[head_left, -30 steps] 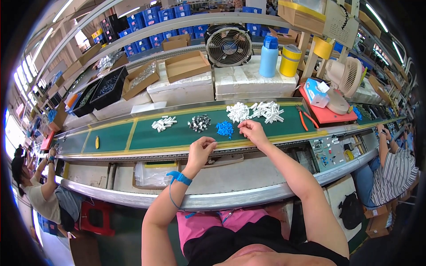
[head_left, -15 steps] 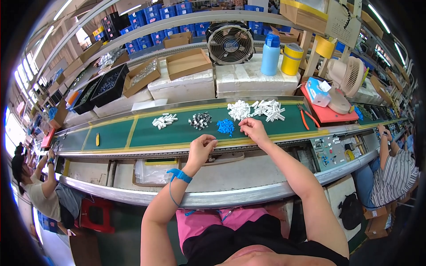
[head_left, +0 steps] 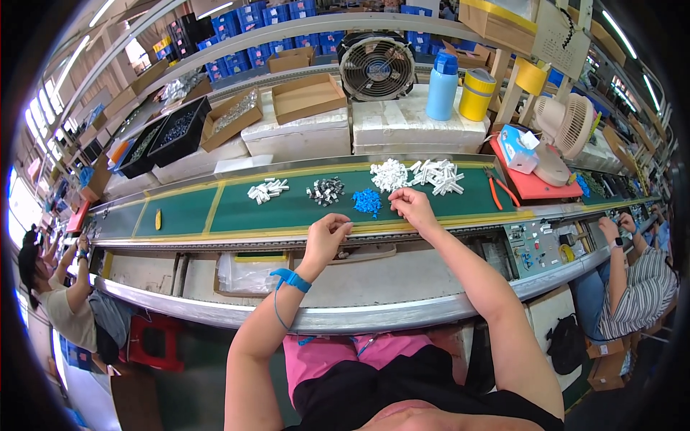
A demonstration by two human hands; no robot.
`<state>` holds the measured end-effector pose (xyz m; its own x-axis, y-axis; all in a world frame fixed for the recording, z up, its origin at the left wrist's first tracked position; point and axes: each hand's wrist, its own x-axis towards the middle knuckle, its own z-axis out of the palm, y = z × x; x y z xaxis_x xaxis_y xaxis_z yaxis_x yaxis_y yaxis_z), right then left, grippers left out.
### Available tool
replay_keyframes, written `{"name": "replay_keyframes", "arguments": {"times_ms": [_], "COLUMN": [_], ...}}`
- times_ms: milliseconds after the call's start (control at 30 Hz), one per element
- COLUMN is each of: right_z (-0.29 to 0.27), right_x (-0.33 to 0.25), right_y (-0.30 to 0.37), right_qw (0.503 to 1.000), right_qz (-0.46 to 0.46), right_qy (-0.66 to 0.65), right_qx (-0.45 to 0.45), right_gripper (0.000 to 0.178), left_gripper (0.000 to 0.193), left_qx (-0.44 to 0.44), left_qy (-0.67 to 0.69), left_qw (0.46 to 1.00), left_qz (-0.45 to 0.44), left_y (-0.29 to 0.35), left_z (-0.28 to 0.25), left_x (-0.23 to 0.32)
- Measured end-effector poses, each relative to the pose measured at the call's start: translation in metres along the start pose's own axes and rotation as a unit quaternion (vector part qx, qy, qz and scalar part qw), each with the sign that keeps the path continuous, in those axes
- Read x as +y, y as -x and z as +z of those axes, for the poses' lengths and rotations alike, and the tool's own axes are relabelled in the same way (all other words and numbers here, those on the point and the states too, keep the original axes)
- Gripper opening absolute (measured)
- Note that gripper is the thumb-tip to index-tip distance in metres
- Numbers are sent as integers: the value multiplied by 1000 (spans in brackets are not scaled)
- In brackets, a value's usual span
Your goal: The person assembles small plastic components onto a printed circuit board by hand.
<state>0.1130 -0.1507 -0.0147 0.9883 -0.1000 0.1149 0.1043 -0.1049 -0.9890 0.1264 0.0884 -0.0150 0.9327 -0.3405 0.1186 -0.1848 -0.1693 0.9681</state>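
My left hand (head_left: 327, 238) hovers over the front edge of the green conveyor belt (head_left: 244, 212), thumb and fingertips pinched together. Anything between those fingertips is too small to make out. A blue strap circles my left wrist. My right hand (head_left: 414, 208) is closed in a pinch just right of the pile of small blue parts (head_left: 367, 203); what it holds, if anything, cannot be seen. Behind the blue parts lies a heap of small white pieces (head_left: 389, 175), with longer white tubes (head_left: 438, 177) to its right. Black-and-grey parts (head_left: 325, 190) and more white tubes (head_left: 268, 189) lie to the left.
Orange-handled pliers (head_left: 496, 190) lie at the belt's right, beside a red board (head_left: 550, 188) with a tissue box and small fan. Foam boxes (head_left: 417, 131) line the back, bearing a blue bottle (head_left: 442, 90) and yellow cup. Co-workers sit at far left and far right.
My hands stay almost in place, both pinched, with the left fingers shifted slightly. The co-worker at right has raised a hand. The whole view has shifted a little.
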Motion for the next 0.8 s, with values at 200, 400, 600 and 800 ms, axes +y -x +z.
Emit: {"name": "replay_keyframes", "arguments": {"times_ms": [200, 400, 600, 800], "right_z": [0, 0, -1, -2], "right_x": [0, -2, -2, -3], "right_y": [-1, 0, -1, 0], "right_qw": [1000, 999, 999, 999], "right_qz": [-9, 11, 6, 15], "right_qy": [-13, -34, -40, -43], "right_qx": [3, 13, 19, 11], "right_gripper": [12, 13, 12, 8], "left_gripper": [16, 17, 16, 16], "left_qx": [6, 11, 15, 21], "left_qy": [-4, 2, 0, 9], "left_qw": [1000, 1000, 1000, 1000], "left_qz": [-2, -6, -4, -8], "left_y": [0, -1, -1, -1], "left_z": [-1, -2, -2, -2], "left_x": [3, 4, 3, 3]}}
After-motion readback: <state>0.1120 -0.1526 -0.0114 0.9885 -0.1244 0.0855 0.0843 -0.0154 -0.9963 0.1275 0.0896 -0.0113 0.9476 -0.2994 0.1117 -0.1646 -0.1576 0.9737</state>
